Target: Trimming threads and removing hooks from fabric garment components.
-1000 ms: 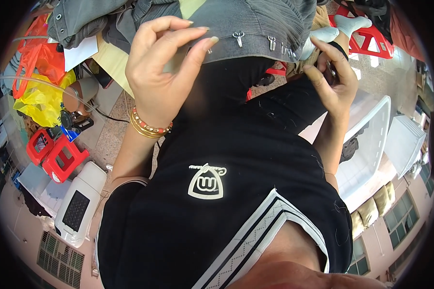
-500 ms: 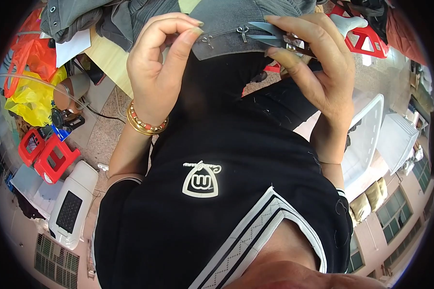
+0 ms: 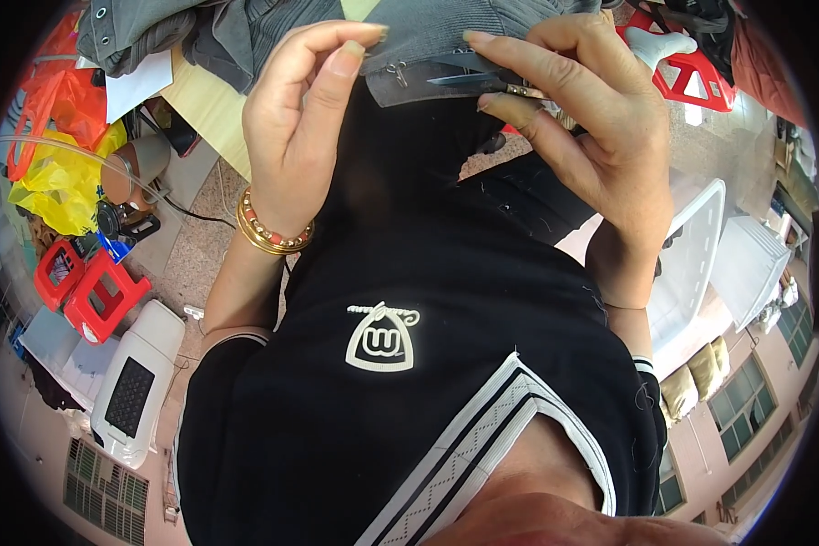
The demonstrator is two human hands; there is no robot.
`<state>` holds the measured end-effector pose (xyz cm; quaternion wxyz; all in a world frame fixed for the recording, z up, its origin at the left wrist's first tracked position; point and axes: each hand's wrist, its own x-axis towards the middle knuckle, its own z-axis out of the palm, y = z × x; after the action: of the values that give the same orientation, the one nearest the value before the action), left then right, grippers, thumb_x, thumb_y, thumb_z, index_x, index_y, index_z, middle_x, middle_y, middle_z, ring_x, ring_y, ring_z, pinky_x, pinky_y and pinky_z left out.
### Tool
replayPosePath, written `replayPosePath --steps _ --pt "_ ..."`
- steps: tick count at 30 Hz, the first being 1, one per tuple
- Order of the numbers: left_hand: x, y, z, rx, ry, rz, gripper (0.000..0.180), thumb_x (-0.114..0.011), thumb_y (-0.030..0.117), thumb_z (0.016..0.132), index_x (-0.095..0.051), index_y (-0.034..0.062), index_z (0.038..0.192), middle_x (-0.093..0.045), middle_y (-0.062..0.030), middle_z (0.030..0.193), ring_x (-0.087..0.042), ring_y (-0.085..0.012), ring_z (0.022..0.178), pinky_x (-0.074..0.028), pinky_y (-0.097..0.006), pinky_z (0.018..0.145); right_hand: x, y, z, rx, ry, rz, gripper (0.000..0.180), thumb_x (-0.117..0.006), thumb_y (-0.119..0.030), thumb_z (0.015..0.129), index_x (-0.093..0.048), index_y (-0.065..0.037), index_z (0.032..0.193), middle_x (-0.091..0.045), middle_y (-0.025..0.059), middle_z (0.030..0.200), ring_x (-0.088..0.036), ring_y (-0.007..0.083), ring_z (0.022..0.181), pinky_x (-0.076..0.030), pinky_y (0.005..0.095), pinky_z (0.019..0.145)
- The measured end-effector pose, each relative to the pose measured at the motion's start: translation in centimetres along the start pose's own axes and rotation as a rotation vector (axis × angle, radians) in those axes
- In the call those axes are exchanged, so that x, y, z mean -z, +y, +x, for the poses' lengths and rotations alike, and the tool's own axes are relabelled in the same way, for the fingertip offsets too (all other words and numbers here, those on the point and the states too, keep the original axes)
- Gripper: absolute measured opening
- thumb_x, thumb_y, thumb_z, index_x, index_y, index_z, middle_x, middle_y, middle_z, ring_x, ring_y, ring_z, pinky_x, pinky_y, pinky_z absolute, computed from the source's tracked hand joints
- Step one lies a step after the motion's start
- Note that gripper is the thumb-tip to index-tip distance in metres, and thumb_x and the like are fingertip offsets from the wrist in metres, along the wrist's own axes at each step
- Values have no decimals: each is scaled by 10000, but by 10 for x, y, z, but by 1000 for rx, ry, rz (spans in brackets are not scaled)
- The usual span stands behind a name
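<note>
A grey corduroy garment [image 3: 446, 27] lies over my lap, with a smooth dark band [image 3: 393, 91] along its near edge. A small metal fitting [image 3: 398, 69] with looped ends sits on that band. My left hand [image 3: 296, 136] is beside it, thumb and index finger curled toward each other in a pinch; what is between the tips is too small to make out. My right hand [image 3: 601, 118] grips thread snips [image 3: 460, 82] between thumb and fingers. Their dark blades point left across the band, slightly apart, and cover part of it.
A pale yellow board [image 3: 211, 114] is at the far left. Red and yellow plastic bags [image 3: 50, 196], a brown cup-like object [image 3: 132, 173] and a red stool [image 3: 96, 296] stand left. On the right are a white bin [image 3: 692, 264] and another red stool [image 3: 696, 82].
My right hand has moved left with the snips, and their blades are closer together, now over a second metal fitting. My left thumb and index finger have shifted slightly.
</note>
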<state>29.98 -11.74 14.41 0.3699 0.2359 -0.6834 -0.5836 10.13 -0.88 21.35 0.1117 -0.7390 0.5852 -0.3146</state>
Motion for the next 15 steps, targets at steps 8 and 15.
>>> replayPosePath --steps 8,15 --pt "-3 0 4 -338 6 532 228 -755 76 736 -692 33 951 -644 -78 916 -600 -218 804 -465 -288 720 3 5 -12 -26 76 -10 398 -760 -69 707 -685 -31 1096 -563 60 872 -528 142 723 -402 238 586" --pt "-4 -1 4 -450 63 572 144 -739 32 743 -706 53 881 -668 -53 882 -601 -178 790 -454 -270 693 9 12 -15 57 93 -67 368 -749 -79 737 -689 -38 1097 -572 71 883 -545 149 736 -411 232 579"
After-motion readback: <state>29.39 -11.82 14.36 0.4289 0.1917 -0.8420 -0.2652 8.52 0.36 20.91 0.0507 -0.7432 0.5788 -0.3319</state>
